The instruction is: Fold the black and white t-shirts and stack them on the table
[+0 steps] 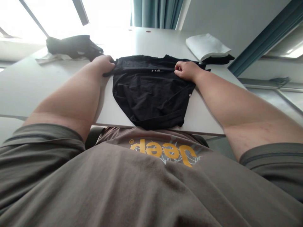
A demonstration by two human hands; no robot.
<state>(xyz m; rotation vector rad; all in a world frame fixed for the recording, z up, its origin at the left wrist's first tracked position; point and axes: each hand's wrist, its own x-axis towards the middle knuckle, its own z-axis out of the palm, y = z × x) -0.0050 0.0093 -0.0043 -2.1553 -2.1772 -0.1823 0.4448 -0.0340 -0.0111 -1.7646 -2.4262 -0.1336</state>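
Observation:
A black T-shirt (151, 97) lies spread on the white table in front of me, its lower end reaching the near edge. A small pale print shows near its upper middle, partly hidden in a crease. My left hand (105, 64) is closed on the shirt's upper left part, by the sleeve. On the upper right side, my right hand (186, 70) has its fingers curled together on the cloth, gripping it to the right of the print.
Dark crumpled clothing (73, 47) lies on a pale cloth at the table's far left. A folded white cloth (207, 47) rests on a folded black one at the far right. The white table (208, 116) ends close to my body. Teal curtains (157, 14) hang behind.

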